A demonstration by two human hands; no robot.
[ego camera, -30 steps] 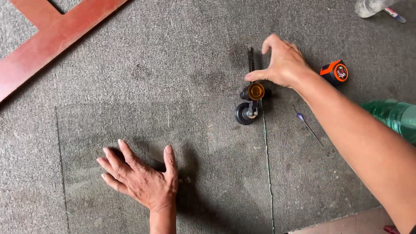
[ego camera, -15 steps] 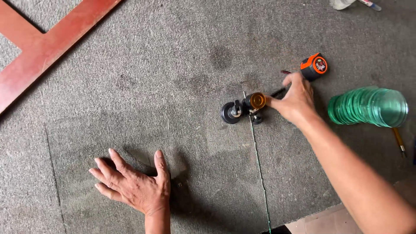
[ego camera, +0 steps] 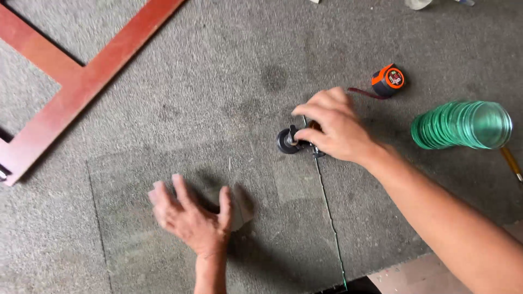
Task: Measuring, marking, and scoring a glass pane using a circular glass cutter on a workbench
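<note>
A clear glass sheet [ego camera: 163,256] lies flat on the grey carpeted surface; its right edge shows as a thin green line [ego camera: 329,218]. My left hand [ego camera: 190,218] hovers over or rests on the sheet with fingers spread, blurred by motion. My right hand [ego camera: 335,128] grips a black wheeled glass-cutting tool [ego camera: 287,141] with an orange part, at the far end of the sheet's right edge. The hand hides most of the tool.
An orange and black tape measure [ego camera: 388,80] lies just beyond my right hand. A stack of round green-tinted glass discs [ego camera: 463,125] lies on its side at right, with a yellow-handled tool [ego camera: 511,163] beside it. A red-brown wooden frame [ego camera: 71,76] lies at upper left.
My right hand has turned the cutting tool and closed more fully over it. My left hand has shifted to the right on the sheet. The view has moved.
</note>
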